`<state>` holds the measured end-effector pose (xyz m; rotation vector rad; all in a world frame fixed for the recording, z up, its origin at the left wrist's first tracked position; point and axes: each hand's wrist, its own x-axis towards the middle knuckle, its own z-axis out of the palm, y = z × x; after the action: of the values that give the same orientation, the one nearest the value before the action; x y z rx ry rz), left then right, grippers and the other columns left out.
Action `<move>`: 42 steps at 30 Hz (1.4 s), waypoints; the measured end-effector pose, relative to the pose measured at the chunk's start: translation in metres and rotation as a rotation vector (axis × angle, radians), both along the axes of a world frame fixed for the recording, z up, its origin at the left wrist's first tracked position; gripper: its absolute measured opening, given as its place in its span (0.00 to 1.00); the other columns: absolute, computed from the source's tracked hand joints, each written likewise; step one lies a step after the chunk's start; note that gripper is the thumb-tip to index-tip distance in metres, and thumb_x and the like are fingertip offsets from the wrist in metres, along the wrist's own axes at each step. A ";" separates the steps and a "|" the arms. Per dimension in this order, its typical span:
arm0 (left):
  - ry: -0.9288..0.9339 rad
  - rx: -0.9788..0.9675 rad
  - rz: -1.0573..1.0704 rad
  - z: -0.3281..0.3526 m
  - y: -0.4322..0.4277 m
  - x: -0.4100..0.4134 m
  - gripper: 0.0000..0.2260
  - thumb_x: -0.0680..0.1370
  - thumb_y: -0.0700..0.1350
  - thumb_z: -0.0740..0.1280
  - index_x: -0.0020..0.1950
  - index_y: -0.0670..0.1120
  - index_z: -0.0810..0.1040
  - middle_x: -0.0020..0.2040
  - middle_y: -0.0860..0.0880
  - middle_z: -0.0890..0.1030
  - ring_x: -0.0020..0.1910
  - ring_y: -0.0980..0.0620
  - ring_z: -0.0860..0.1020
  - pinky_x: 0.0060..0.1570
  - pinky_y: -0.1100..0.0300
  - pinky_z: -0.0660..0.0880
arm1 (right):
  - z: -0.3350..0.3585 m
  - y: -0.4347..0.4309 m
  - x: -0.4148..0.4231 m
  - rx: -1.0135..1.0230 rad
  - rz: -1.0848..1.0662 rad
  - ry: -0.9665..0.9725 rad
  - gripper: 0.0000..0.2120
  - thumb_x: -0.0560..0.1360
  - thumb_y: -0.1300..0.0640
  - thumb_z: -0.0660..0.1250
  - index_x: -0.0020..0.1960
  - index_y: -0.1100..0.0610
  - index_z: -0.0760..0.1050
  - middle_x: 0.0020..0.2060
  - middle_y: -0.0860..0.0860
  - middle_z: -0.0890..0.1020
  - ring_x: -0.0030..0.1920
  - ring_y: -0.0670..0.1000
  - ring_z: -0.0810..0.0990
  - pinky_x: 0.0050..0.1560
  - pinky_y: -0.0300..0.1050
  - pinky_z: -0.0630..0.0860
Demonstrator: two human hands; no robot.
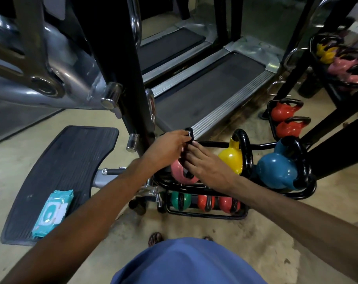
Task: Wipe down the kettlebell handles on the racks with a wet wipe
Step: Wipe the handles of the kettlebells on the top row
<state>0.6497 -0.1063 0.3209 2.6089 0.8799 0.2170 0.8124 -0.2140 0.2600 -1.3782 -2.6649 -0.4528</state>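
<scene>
Two grips on the black handle [190, 131] of the pink kettlebell [177, 169], top tier of the rack [212, 143] beside the yellow kettlebell [231, 158]: my left grip [167, 149] pinches its top, right grip [207, 167] rests flat-fingered against it, wipes pack [51, 212] on the mat [71, 152] further left.

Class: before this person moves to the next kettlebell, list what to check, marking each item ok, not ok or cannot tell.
1. Is the left hand on the handle of the pink kettlebell? Ok, its fingers pinch the top.
2. Is a wipe in that hand? Cannot tell; only a small white scrap shows there.
3. Is the right hand steadying the handle? Ok, straight fingers lie against it.
4. Is the pink kettlebell seated in the rack? Ok.
5. Is the wipe pack within reach? Ok, on the black footplate to the left.
6. Are the yellow kettlebell and blue kettlebell already wiped? Cannot tell.
</scene>
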 end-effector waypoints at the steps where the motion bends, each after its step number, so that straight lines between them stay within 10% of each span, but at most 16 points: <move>1: 0.027 0.013 -0.002 0.001 0.000 0.001 0.18 0.81 0.36 0.59 0.69 0.44 0.78 0.72 0.47 0.75 0.71 0.49 0.73 0.71 0.56 0.66 | 0.000 -0.001 -0.001 -0.013 0.050 -0.031 0.17 0.82 0.61 0.61 0.69 0.62 0.74 0.69 0.61 0.76 0.76 0.64 0.67 0.78 0.64 0.57; 15: 0.236 0.099 -0.034 0.010 -0.001 0.005 0.15 0.80 0.40 0.61 0.66 0.46 0.78 0.66 0.50 0.78 0.63 0.47 0.78 0.57 0.47 0.77 | 0.002 -0.006 -0.008 0.038 0.225 -0.013 0.08 0.81 0.60 0.64 0.52 0.59 0.81 0.51 0.55 0.81 0.63 0.62 0.77 0.72 0.63 0.66; 21: 0.291 -0.002 -0.046 0.008 -0.005 -0.001 0.27 0.81 0.50 0.66 0.79 0.47 0.64 0.80 0.53 0.60 0.74 0.48 0.69 0.66 0.49 0.71 | -0.024 -0.035 -0.021 0.024 -0.124 0.478 0.05 0.79 0.63 0.70 0.54 0.63 0.80 0.53 0.58 0.78 0.52 0.57 0.77 0.49 0.53 0.77; 27: 0.223 -0.012 -0.032 0.003 -0.006 -0.003 0.30 0.80 0.52 0.69 0.80 0.48 0.62 0.81 0.53 0.60 0.76 0.49 0.65 0.69 0.48 0.70 | -0.027 -0.049 -0.068 -0.018 -0.660 1.225 0.05 0.77 0.64 0.72 0.52 0.58 0.79 0.49 0.50 0.76 0.49 0.48 0.77 0.50 0.41 0.75; 38: 0.288 0.048 -0.041 0.000 -0.011 0.000 0.39 0.75 0.56 0.73 0.80 0.45 0.60 0.81 0.50 0.57 0.75 0.46 0.66 0.68 0.50 0.69 | -0.012 -0.019 -0.058 -0.379 -0.855 1.658 0.15 0.81 0.65 0.59 0.56 0.55 0.83 0.42 0.49 0.84 0.38 0.47 0.79 0.38 0.44 0.75; 42: 0.279 0.056 -0.040 0.006 -0.013 0.002 0.36 0.75 0.54 0.74 0.78 0.44 0.65 0.80 0.50 0.61 0.72 0.45 0.70 0.65 0.50 0.72 | 0.003 -0.009 -0.042 -0.650 -0.765 1.715 0.22 0.78 0.73 0.55 0.49 0.51 0.82 0.43 0.55 0.86 0.45 0.53 0.85 0.51 0.51 0.82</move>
<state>0.6517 -0.1195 0.3269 2.7496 0.9211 -0.1391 0.7700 -0.2232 0.2634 -1.5851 -0.8121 1.1400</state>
